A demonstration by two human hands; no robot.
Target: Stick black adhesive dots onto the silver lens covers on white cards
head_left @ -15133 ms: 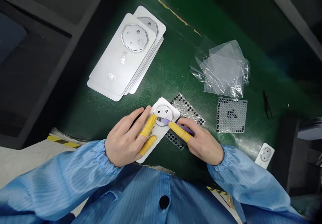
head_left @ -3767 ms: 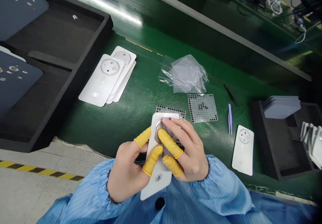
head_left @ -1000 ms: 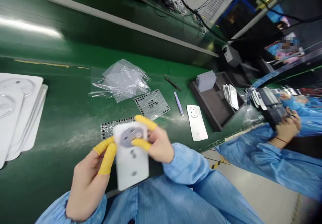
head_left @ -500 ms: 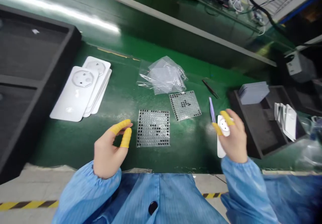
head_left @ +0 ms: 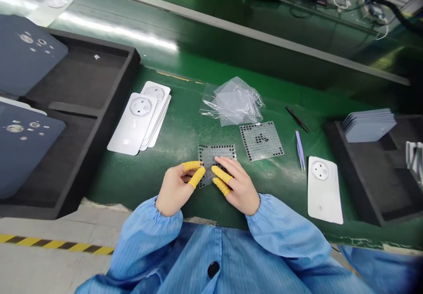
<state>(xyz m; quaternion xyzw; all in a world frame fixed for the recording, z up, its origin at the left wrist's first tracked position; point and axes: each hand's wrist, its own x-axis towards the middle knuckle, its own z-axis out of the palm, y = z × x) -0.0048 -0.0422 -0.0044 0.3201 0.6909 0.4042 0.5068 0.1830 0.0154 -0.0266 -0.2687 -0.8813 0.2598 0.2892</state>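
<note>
Before me is a clear square sheet of small black dots, partly covered by my hands. My left hand, with yellow finger cots on thumb and forefinger, pinches the sheet's left edge. My right hand, also in yellow cots, is over the sheet's right part with thumb and forefinger drawn close together. Whatever may be between those fingertips is too small to see. A second dotted sheet lies flat to the right. Further right are purple tweezers and a white phone back panel with an octagonal camera area.
At left, several white panels are stacked beside a black tray holding dark blue panels. Clear plastic bags lie behind the sheets. Dark tweezers and another black tray with panels are at right.
My right hand has left the white panel at the right and come to the dotted sheet. My left hand has closed on the sheet's left edge. The view has shifted.
</note>
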